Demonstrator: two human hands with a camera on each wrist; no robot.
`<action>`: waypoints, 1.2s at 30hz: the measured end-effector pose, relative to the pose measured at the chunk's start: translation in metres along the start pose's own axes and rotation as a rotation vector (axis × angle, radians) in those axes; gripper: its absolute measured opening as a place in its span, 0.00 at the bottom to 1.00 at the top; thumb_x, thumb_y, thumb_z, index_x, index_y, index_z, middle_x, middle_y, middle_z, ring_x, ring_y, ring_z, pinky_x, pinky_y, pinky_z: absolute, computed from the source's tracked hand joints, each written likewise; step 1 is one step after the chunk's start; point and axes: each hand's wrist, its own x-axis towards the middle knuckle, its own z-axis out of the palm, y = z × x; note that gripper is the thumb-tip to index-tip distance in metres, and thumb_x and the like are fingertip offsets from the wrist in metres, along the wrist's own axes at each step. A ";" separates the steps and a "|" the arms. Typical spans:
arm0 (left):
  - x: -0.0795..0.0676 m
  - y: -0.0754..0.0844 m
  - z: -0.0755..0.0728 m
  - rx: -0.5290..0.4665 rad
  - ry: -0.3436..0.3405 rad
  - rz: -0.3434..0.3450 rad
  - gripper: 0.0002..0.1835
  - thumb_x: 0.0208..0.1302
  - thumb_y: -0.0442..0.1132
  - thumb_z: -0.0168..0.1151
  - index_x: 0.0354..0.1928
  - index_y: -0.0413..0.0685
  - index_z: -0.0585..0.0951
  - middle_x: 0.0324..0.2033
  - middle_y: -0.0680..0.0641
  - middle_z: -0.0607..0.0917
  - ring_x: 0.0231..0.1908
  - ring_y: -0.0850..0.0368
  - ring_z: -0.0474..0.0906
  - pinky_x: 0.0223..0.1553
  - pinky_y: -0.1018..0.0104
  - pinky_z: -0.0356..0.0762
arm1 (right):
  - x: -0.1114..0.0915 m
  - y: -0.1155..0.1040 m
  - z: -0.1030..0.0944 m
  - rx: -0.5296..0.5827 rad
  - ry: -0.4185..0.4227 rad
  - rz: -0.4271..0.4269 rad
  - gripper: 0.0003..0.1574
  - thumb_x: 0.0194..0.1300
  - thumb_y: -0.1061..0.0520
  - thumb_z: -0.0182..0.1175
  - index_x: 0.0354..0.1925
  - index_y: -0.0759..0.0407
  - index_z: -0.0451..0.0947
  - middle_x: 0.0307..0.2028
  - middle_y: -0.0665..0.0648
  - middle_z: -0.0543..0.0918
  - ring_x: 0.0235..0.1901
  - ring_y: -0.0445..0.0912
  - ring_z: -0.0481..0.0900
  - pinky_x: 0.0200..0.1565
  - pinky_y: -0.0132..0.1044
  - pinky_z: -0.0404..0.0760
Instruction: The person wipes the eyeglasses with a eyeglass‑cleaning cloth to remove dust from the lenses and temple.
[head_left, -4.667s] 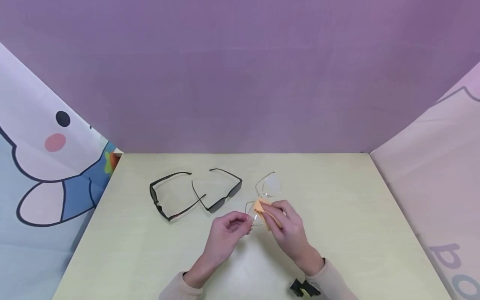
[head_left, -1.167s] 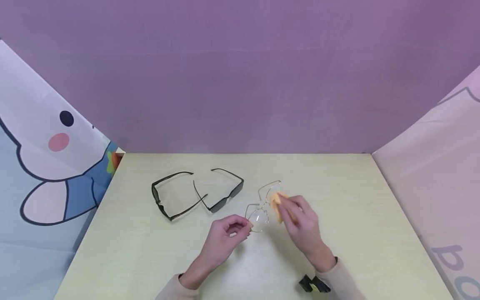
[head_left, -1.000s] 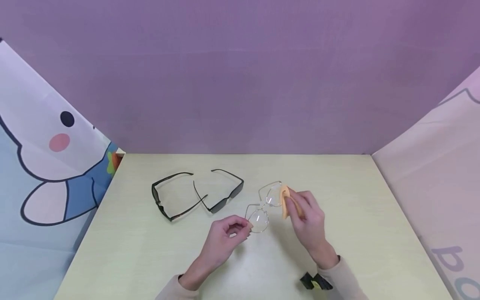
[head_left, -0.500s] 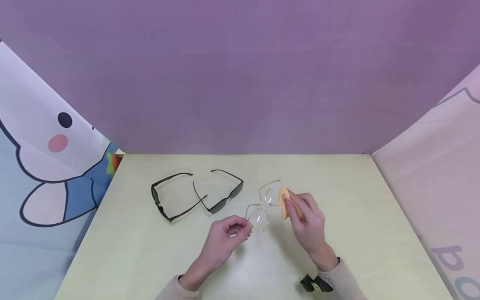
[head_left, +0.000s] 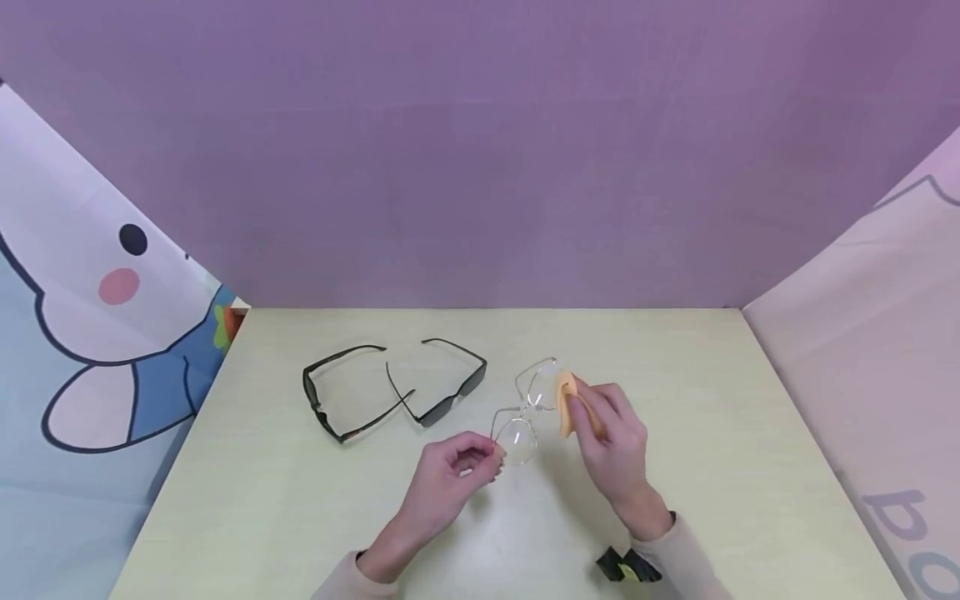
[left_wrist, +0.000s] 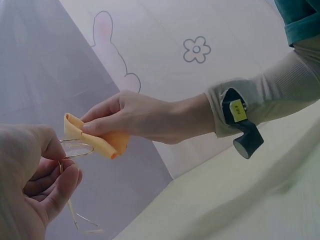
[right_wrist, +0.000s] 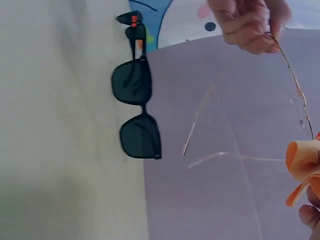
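Note:
Thin gold wire-rimmed eyeglasses [head_left: 517, 442] with clear round lenses are held up over the table, temples spread toward the back. My left hand [head_left: 453, 471] pinches their left outer rim between thumb and fingertips. At the other end, my right hand [head_left: 615, 442] pinches a folded orange cleaning cloth [head_left: 567, 404] round the far lens, which the cloth partly hides. In the left wrist view, the cloth [left_wrist: 102, 142] wraps the lens edge beyond my left fingers. The right wrist view shows the wire frame running from my left hand [right_wrist: 252, 22] to the cloth [right_wrist: 302, 160].
Left of the hands, two black sunglasses lie unfolded on the pale table [head_left: 247, 500]: one pair [head_left: 310, 387] farther left, the other [head_left: 437, 411] nearer, their temples crossing in view. A black strap-like piece [head_left: 628, 567] shows by the right sleeve. Purple cloth [head_left: 480, 167] rises behind.
Earlier the orange cloth covered the nearer lens; my right hand has since moved it right onto the far lens. Lately cloth and far lens have shifted slightly left. The left hand keeps its hold.

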 end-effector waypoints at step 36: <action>-0.002 0.000 0.001 0.105 0.011 0.069 0.03 0.64 0.25 0.65 0.39 0.33 0.85 0.34 0.35 0.88 0.32 0.58 0.86 0.35 0.67 0.87 | 0.011 -0.004 0.003 -0.010 -0.091 -0.123 0.19 0.76 0.56 0.60 0.44 0.74 0.86 0.30 0.60 0.82 0.21 0.43 0.74 0.23 0.22 0.74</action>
